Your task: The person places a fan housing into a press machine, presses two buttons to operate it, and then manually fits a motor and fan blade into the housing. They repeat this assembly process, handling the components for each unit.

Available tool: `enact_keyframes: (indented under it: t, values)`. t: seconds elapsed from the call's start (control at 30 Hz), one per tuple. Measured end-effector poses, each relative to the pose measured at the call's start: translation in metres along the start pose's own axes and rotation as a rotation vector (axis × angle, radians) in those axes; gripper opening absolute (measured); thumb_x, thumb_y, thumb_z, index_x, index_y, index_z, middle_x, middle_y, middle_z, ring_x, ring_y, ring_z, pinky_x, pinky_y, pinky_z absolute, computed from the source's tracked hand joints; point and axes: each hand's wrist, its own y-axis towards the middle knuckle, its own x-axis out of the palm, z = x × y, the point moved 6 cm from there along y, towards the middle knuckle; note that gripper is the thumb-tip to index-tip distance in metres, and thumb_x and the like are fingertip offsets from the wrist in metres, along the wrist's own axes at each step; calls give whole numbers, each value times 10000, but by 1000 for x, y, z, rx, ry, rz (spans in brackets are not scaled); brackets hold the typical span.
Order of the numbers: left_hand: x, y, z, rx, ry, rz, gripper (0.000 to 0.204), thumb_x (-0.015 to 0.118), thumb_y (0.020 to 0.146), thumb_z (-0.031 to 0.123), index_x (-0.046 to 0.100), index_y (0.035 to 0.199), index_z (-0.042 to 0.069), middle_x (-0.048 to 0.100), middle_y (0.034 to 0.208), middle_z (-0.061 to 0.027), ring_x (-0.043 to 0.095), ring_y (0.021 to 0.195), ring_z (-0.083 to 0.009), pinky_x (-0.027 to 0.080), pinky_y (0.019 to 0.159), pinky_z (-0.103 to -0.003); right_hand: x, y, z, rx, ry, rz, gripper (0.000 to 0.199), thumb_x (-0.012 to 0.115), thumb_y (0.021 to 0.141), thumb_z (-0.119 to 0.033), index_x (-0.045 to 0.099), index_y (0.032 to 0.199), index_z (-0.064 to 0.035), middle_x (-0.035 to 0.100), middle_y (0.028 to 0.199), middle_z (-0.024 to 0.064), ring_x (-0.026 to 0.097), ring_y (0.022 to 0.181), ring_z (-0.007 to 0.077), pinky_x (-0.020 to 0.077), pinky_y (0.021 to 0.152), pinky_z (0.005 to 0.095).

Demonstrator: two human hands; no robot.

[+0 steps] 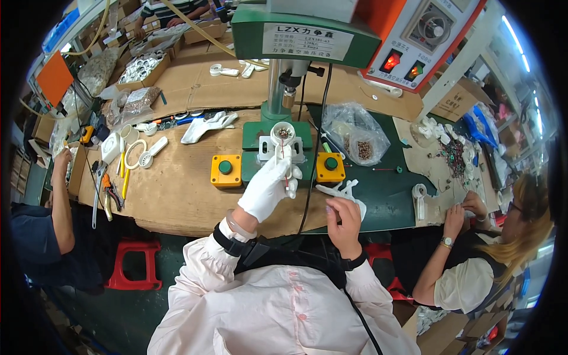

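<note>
My left hand [265, 190], in a white glove, is closed around the handle of a white round-headed plastic piece [274, 134], like a hand shower. Small brownish beads [283, 134] fill its round cup, which rests at the metal fixture [300, 148] of a green press [251, 131]. The press's ram [288, 97] hangs above, apart from the cup. Bare, my right hand [344, 223] is held over the table's front edge, fingers loosely bent and thumb apart, with nothing seen in it. Just beyond it lies an empty white glove [349, 191], partly covered by the fingers.
Yellow button boxes [226, 180] [338, 175] flank the press. A black cable [309, 192] crosses the table. A clear bag [355, 127] holds beads at right. Pliers [110, 188], white plastic parts [151, 155] and another glove [207, 126] lie left. Co-workers [452, 236] sit either side.
</note>
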Motion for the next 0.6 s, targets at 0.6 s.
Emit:
enact_keyframes:
  t: [0.6]
  values:
    - [3,-16,-2,131,147,131,333,515,1026,249,474,1315,87,615,1045,-38,576,858,-108,492,752,-260,16,68,-81,-384,118,-60,315,776,696,-25,687,990,-94,635,987,53,614,803,260,460,714,364]
